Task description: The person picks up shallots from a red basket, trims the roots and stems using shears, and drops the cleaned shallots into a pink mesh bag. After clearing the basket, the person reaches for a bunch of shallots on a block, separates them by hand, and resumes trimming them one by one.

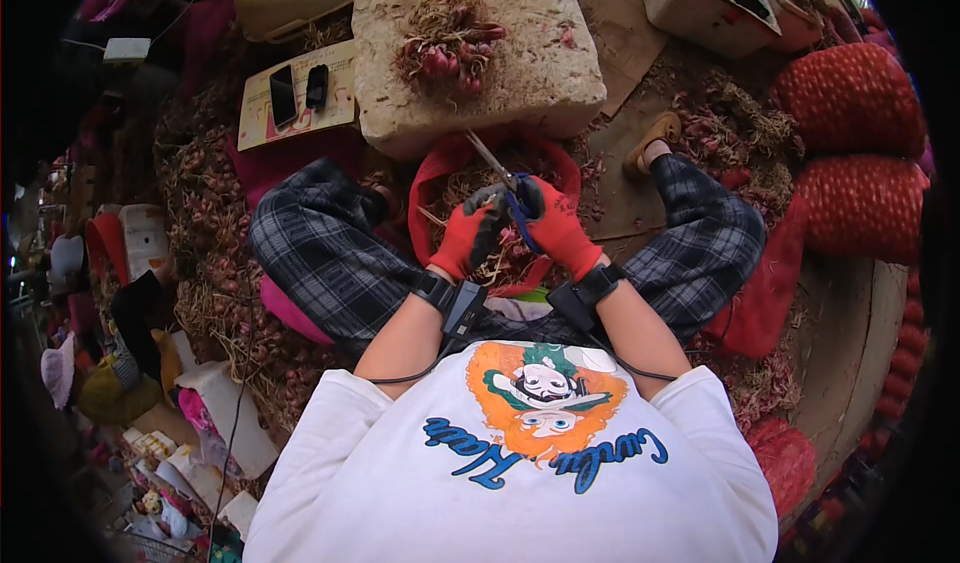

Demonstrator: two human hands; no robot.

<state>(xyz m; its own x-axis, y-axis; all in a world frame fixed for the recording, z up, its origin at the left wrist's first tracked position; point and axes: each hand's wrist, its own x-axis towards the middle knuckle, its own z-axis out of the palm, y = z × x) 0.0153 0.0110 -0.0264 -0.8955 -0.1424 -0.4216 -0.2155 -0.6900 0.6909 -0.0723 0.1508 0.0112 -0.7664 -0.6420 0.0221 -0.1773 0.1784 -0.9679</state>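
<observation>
My right hand (562, 231), in a red glove with dark fingers, is closed on the handles of blue-handled scissors (519, 208). Their metal blades point up and left, toward the pale block. Close beside it, my left hand (468, 235), in a matching glove, has its fingers curled together; a small tan bit shows at the fingertips, too small to name. Under both hands is a red bag or basin (421, 195) with a red rim, holding shallots and dry trimmings. A bunch of shallots (445, 51) with dried tops lies on the pale block (385, 23) in front.
Left of the block, a phone (283, 96) and a small black device (317, 86) lie on a printed board (255, 123). Heaps of shallots (215, 213) spread along the left. Full red net sacks (850, 98) are stacked at right. A white foam box (690, 8) stands at the back right.
</observation>
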